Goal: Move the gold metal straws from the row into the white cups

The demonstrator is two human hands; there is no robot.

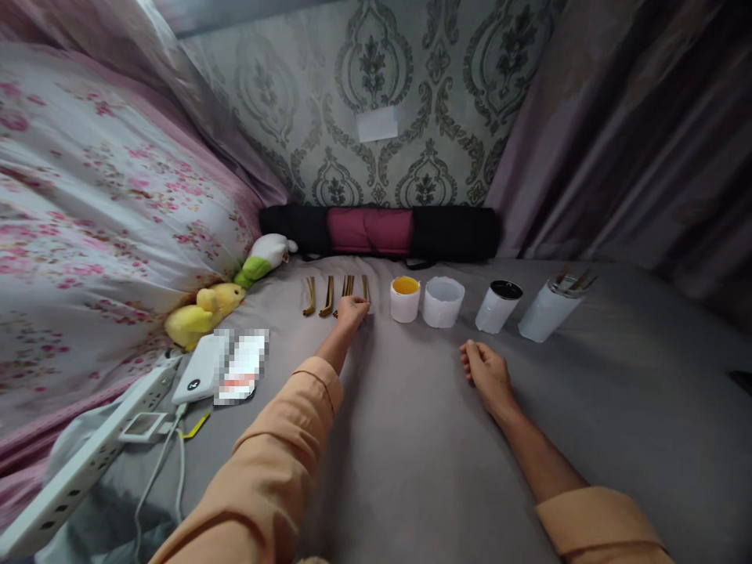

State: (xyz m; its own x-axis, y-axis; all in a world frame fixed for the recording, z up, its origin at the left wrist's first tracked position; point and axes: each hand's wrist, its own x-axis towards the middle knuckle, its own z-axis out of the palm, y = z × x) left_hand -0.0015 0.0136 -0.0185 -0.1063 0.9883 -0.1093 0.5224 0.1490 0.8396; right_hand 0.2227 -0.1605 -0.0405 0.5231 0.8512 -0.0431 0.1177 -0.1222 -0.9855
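a yellow plush toy (203, 317) lies near the power strip (88, 460) — patterned wallpaper (294, 102) beyond.

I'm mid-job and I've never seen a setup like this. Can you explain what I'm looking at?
There's no machine: this is a person's bare left hand and right hand, seen by one camera worn on the head. On the grey sheet stand a white cup with a yellow-orange inside, a wider white cup, a white can with a dark top and a white container holding thin sticks. To their left lie thin brown strips. The left hand is at these; its grip isn't clear. The right hand is curled, nothing visible in it.
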